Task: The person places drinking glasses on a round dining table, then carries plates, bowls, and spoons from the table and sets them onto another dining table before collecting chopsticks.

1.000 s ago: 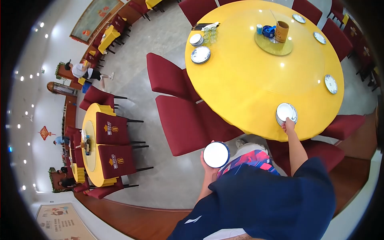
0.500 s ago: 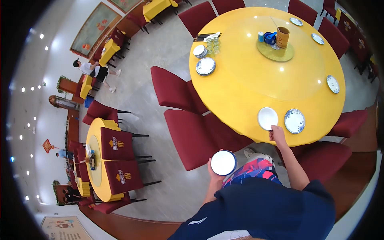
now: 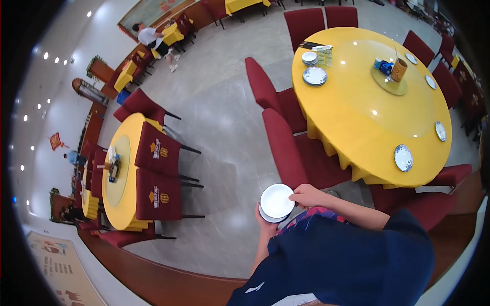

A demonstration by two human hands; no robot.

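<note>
My right hand [image 3: 308, 196] pinches the edge of a small white plate [image 3: 277, 200], held over the dish in my left hand. Below it, my left hand [image 3: 266, 224] is closed around a white dish with a blue rim [image 3: 270, 219], mostly covered by the plate. Whether the two touch is hard to tell. Both hands are in front of my body, off the near left side of the round table with its yellow cloth [image 3: 352, 112]. On that table, a blue-patterned plate [image 3: 403, 158] lies near the edge.
Patterned plates [image 3: 315, 76], small white bowls [image 3: 309, 57] and glasses [image 3: 324, 57] stand at the table's far left. A brown container [image 3: 399, 70] sits on the turntable. Red chairs [image 3: 286, 148] surround the table. Another set table [image 3: 122, 168] is at left; a person [image 3: 149, 36] walks beyond.
My right hand has carried the white plate from the table's near edge left to the dish in my left hand. My view has turned left. The person at the back has moved.
</note>
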